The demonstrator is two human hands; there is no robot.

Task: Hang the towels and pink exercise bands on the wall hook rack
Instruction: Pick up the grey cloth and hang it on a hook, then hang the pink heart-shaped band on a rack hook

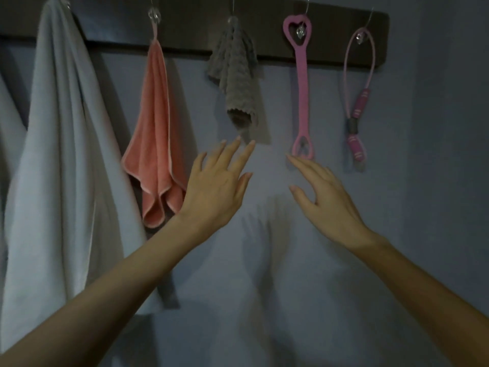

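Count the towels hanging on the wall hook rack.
3: a large white towel at the left, a salmon-pink towel to its right, then a grey towel further right. A pale cloth at the left frame edge may be a fourth, cut off.

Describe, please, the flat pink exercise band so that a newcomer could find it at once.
Find the dark rack across the top of the wall; the flat pink band hangs from its second hook from the right, between the grey towel and the thin looped band. Only it has heart-shaped openings at both ends.
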